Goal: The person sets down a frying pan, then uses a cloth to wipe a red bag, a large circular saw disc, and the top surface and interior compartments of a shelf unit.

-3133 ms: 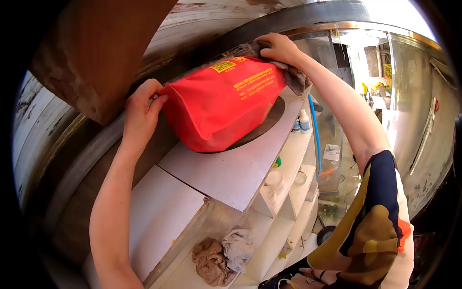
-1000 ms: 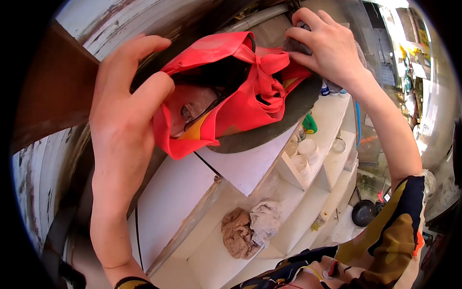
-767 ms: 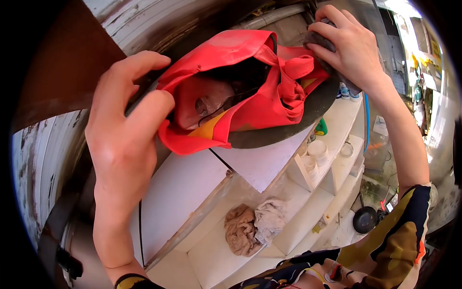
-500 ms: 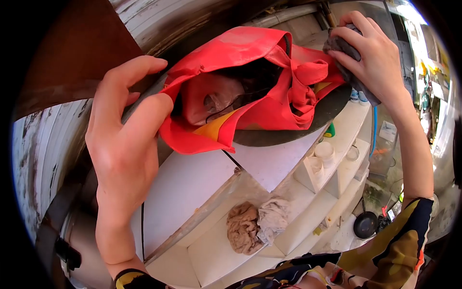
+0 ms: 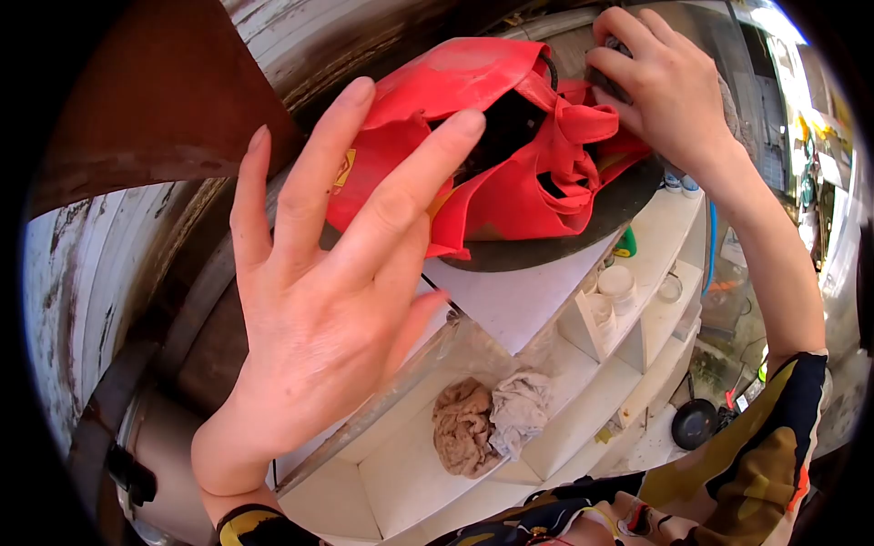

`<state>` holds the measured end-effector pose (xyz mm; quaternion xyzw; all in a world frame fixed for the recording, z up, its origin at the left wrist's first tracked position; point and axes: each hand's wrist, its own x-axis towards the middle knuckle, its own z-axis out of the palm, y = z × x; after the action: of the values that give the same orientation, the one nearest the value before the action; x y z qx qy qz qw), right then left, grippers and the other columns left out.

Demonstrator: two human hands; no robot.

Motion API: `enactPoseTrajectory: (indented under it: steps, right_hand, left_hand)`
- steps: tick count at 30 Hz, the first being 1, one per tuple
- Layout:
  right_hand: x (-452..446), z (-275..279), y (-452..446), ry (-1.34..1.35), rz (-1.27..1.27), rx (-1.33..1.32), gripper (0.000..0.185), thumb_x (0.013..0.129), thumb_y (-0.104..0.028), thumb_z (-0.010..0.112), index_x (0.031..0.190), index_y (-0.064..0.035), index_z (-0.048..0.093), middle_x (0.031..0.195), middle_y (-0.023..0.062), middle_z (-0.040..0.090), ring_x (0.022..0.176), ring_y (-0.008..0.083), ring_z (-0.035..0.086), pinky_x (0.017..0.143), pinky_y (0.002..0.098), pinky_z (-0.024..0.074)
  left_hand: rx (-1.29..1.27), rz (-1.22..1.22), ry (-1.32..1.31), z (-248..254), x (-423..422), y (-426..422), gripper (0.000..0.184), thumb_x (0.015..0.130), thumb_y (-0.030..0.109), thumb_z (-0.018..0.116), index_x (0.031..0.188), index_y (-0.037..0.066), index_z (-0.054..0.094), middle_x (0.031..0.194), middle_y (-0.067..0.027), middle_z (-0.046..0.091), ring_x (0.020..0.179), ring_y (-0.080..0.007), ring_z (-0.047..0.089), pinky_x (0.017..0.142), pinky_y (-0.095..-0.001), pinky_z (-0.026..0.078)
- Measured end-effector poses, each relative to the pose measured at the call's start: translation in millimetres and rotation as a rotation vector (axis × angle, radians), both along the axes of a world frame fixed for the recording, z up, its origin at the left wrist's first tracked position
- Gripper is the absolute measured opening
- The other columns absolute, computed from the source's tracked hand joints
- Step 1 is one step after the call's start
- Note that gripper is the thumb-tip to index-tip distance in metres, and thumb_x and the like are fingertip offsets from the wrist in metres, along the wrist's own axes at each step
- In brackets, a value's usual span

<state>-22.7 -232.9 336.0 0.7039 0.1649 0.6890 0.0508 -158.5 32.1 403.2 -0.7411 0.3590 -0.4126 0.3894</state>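
A red bag (image 5: 519,200) with a knotted strap and a dark opening rests on a dark round surface (image 5: 546,253) above the white shelf top. My left hand (image 5: 337,264) is in front of the bag's left side, its fingers spread and nothing held in them. It hides part of the bag. To the right of the knot, my right hand (image 5: 665,86) is closed around a dark grey cloth (image 5: 612,80), partly hidden by the fingers.
Below is a white shelf unit (image 5: 410,491) holding a brown cloth (image 5: 464,428), a pale cloth (image 5: 519,411) and jars (image 5: 617,284). A brown wooden piece (image 5: 155,100) hangs at upper left. A metal pot (image 5: 168,464) stands lower left; a black pan (image 5: 695,423) lies lower right.
The bag was turned from its printed side to its opening. My left hand has since moved off its left edge and spread its fingers. My right hand, with the cloth, has shifted slightly left.
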Motion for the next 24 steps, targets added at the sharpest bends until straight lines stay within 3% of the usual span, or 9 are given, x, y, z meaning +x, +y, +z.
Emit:
enactPoseTrajectory:
  steps: [2, 5, 8, 12, 15, 18, 20, 22, 24]
  right_hand:
    - [-8, 7, -2, 0.026, -0.014, 0.018, 0.02, 0.07, -0.025, 0.074, 0.08, -0.0099, 0.067, 0.097, 0.0049, 0.057, 0.087, 0.0242, 0.056, 0.069, 0.0376, 0.0505]
    - [-12, 11, 1, -0.06, -0.015, 0.013, 0.018, 0.067, -0.022, 0.074, 0.076, -0.0093, 0.065, 0.096, 0.0048, 0.057, 0.084, 0.0237, 0.056, 0.068, 0.0366, 0.0504]
    - [-20, 11, 10, -0.157, 0.032, 0.022, 0.018, 0.065, -0.019, 0.075, 0.076, -0.0091, 0.064, 0.093, 0.005, 0.057, 0.08, 0.0237, 0.056, 0.065, 0.0358, 0.0495]
    - [-31, 14, 16, -0.19, 0.079, -0.002, 0.019, 0.064, -0.017, 0.075, 0.075, -0.0088, 0.063, 0.091, 0.0051, 0.057, 0.077, 0.0236, 0.055, 0.063, 0.0353, 0.0484]
    - [-32, 12, 17, -0.275, 0.117, -0.012, 0.019, 0.062, -0.016, 0.076, 0.075, -0.0083, 0.063, 0.09, 0.005, 0.057, 0.076, 0.0233, 0.055, 0.062, 0.0354, 0.0476]
    - [-37, 12, 17, -0.206, 0.177, -0.031, 0.019, 0.062, -0.016, 0.076, 0.074, -0.0081, 0.063, 0.09, 0.005, 0.057, 0.075, 0.0233, 0.055, 0.062, 0.0356, 0.0478]
    - [-34, 14, 21, -0.176, 0.143, -0.032, 0.019, 0.062, -0.016, 0.075, 0.073, -0.0079, 0.062, 0.09, 0.0051, 0.057, 0.076, 0.0232, 0.055, 0.062, 0.0356, 0.0482]
    - [-30, 18, 23, -0.209, 0.175, -0.042, 0.019, 0.062, -0.016, 0.075, 0.072, -0.0077, 0.061, 0.091, 0.005, 0.057, 0.078, 0.0228, 0.055, 0.063, 0.0354, 0.0486]
    - [-30, 20, 22, -0.241, 0.191, -0.049, 0.019, 0.062, -0.017, 0.074, 0.07, -0.0078, 0.06, 0.091, 0.0043, 0.056, 0.08, 0.022, 0.055, 0.064, 0.0347, 0.0491]
  left_hand:
    - [-0.075, 0.002, 0.013, -3, -1, 5, 0.031, 0.06, 0.012, 0.08, 0.086, 0.0, 0.067, 0.143, -0.0073, 0.052, 0.14, -0.0417, 0.034, 0.11, -0.0559, 0.033]
    - [-0.116, 0.034, 0.032, 6, -5, 18, 0.015, 0.068, 0.002, 0.072, 0.082, 0.003, 0.068, 0.147, -0.0094, 0.048, 0.141, -0.0423, 0.033, 0.112, -0.0502, 0.032]
    - [-0.345, -0.034, 0.217, 14, -2, 44, 0.014, 0.073, -0.004, 0.064, 0.083, 0.005, 0.068, 0.147, -0.0162, 0.047, 0.141, -0.0424, 0.034, 0.114, -0.0481, 0.027]
    - [-0.424, -0.024, 0.264, 10, -6, 62, 0.013, 0.073, -0.002, 0.065, 0.084, 0.004, 0.069, 0.147, -0.0162, 0.047, 0.141, -0.0424, 0.034, 0.114, -0.0486, 0.028]
    - [-0.419, 0.03, 0.216, 5, -13, 66, 0.014, 0.072, -0.001, 0.066, 0.084, 0.005, 0.069, 0.146, -0.0162, 0.047, 0.139, -0.0425, 0.036, 0.113, -0.0488, 0.03]
    - [-0.402, 0.025, 0.156, -3, -17, 66, 0.019, 0.068, -0.001, 0.072, 0.086, 0.003, 0.07, 0.138, -0.0145, 0.054, 0.132, -0.0429, 0.042, 0.106, -0.0476, 0.039]
    - [-0.242, 0.041, -0.097, -11, -19, 63, 0.022, 0.065, -0.002, 0.073, 0.087, 0.002, 0.07, 0.134, -0.0133, 0.056, 0.129, -0.0422, 0.045, 0.102, -0.0461, 0.042]
    - [-0.092, -0.164, -0.215, -24, -20, 52, 0.024, 0.063, 0.0, 0.075, 0.087, 0.001, 0.07, 0.127, -0.0142, 0.061, 0.12, -0.0362, 0.051, 0.091, -0.0397, 0.05]
    - [-0.011, -0.284, -0.022, -25, -21, 33, 0.035, 0.062, -0.004, 0.076, 0.096, -0.004, 0.068, 0.124, -0.0211, 0.059, 0.111, -0.0387, 0.057, 0.087, -0.042, 0.053]
